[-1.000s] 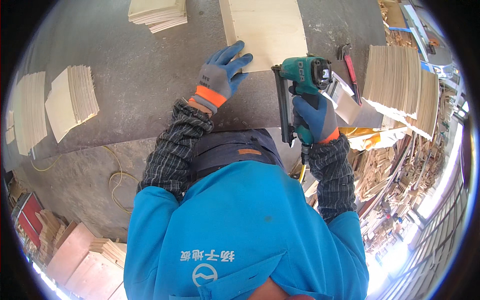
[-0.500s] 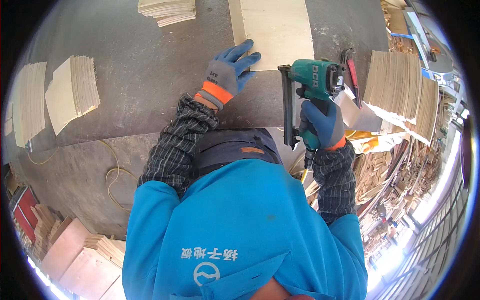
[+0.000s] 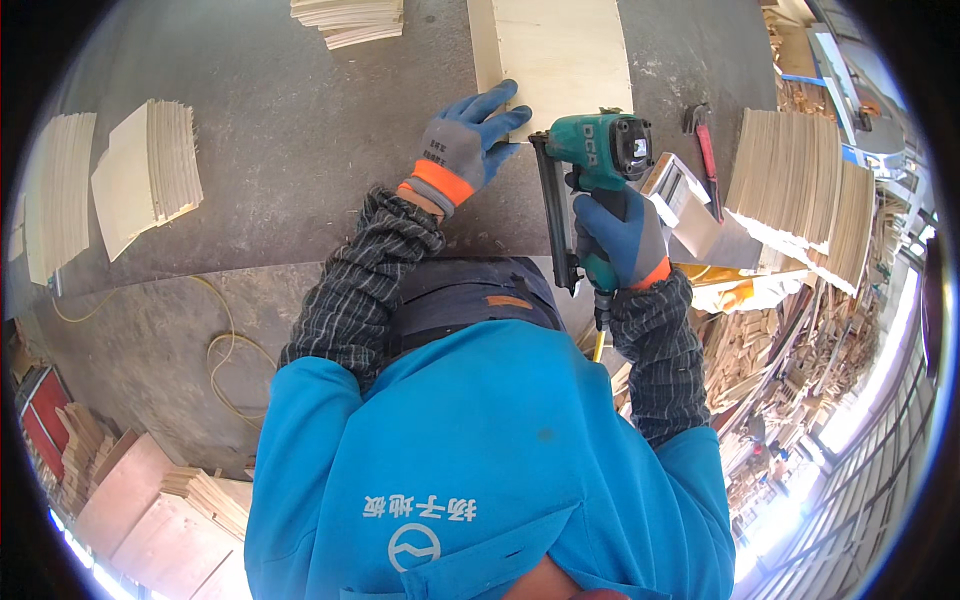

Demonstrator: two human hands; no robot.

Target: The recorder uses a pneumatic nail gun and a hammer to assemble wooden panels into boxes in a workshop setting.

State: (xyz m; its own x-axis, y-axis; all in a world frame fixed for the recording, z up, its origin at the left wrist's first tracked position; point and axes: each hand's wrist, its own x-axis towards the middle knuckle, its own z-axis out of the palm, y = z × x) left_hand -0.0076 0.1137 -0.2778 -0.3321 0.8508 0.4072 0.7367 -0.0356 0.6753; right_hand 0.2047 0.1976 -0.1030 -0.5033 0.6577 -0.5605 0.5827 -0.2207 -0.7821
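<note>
A pale wooden board piece (image 3: pixel 560 60) with a raised strip along its left side lies on the dark worktop, its far end cut off by the picture's top. My left hand (image 3: pixel 468 135), in a blue and grey glove, rests at its near left corner with fingers spread against the wood. My right hand (image 3: pixel 622 235), gloved alike, is wrapped round the grip of a green and black nail gun (image 3: pixel 590 145). The gun's nose is just by the board's near edge; whether it touches cannot be made out. A yellow air hose (image 3: pixel 599 346) hangs from the grip.
Red-handled pincers (image 3: pixel 706 155) and an open box of metal strips (image 3: pixel 677 190) lie right of the gun. Stacked thin boards stand at the right (image 3: pixel 790 180), left (image 3: pixel 150 175) and far side (image 3: pixel 350 20). A coiled hose (image 3: pixel 235 350) trails at lower left.
My right hand has brought the nail gun left, toward the board's near edge, uncovering the box of strips. My left hand stays on the board's corner.
</note>
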